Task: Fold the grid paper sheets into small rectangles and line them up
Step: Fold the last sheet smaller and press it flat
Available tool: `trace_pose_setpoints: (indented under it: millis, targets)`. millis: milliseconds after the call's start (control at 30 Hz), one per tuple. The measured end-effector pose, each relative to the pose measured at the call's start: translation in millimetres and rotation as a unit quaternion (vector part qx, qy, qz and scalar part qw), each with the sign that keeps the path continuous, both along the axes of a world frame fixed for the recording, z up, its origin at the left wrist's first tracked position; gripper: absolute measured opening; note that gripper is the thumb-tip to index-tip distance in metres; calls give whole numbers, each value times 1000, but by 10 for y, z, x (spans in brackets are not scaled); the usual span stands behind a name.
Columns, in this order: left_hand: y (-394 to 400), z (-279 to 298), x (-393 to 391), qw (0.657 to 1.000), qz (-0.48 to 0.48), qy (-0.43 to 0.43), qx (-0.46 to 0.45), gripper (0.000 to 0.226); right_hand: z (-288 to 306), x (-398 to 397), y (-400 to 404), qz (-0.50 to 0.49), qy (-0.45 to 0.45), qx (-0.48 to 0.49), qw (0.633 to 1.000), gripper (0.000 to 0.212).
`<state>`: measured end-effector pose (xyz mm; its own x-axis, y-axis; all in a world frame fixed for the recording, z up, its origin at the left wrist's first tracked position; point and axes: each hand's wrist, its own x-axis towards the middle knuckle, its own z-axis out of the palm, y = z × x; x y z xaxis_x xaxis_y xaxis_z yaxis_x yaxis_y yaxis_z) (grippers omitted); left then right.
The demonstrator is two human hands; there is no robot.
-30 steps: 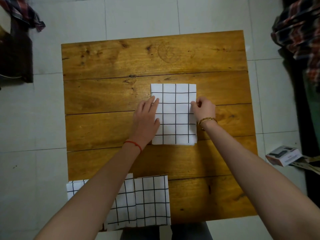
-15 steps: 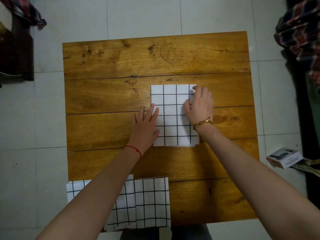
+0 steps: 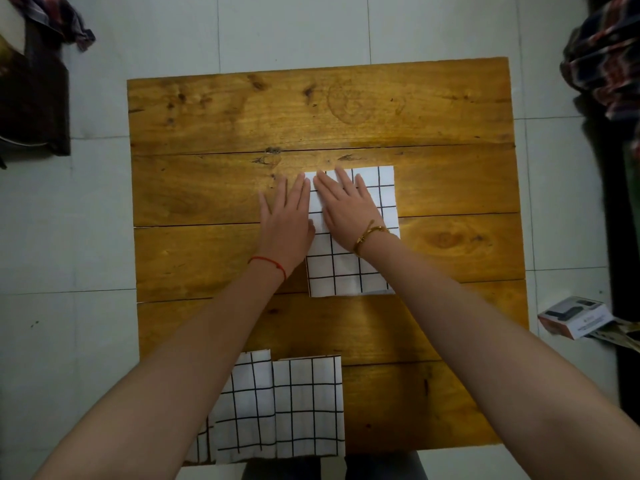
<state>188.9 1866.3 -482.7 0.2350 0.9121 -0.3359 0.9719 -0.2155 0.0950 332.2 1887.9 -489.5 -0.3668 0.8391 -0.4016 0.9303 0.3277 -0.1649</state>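
Observation:
A white grid paper sheet (image 3: 346,271), folded into a tall rectangle, lies in the middle of the wooden table (image 3: 433,112). My right hand (image 3: 346,209) lies flat on its upper left part with straight fingers. My left hand (image 3: 285,220) rests flat beside it, fingers straight, along the sheet's left edge and partly on the wood. Near the table's front edge lie more folded grid sheets (image 3: 304,407) side by side; my left forearm hides part of them.
The table stands on a pale tiled floor. A small orange and white box (image 3: 575,317) lies on the floor to the right. Plaid cloth (image 3: 606,64) hangs at the upper right, and dark furniture (image 3: 31,98) stands at the upper left.
My right hand has gone from pinching the sheet's right edge to lying flat and sliding left across the paper. My left hand shifted up along the left edge.

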Motion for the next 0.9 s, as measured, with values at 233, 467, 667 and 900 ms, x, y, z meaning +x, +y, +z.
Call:
trace_pose_setpoints:
  millis: [233, 467, 667, 900]
  targets:
    - [61, -74, -30, 999, -18, 20, -32, 75, -42, 225, -70, -42, -22, 7, 999, 56]
    - [79, -95, -82, 999, -26, 11, -37, 76, 5, 773, -172, -162, -38, 17, 986, 54]
    - [60, -106, -78, 999, -29, 12, -31, 76, 89, 622, -158, -154, 9, 35, 987, 54]
    - [-142, -146, -105, 996, -64, 52, 18, 69, 36, 323, -279, -19, -9, -6, 1000, 54]
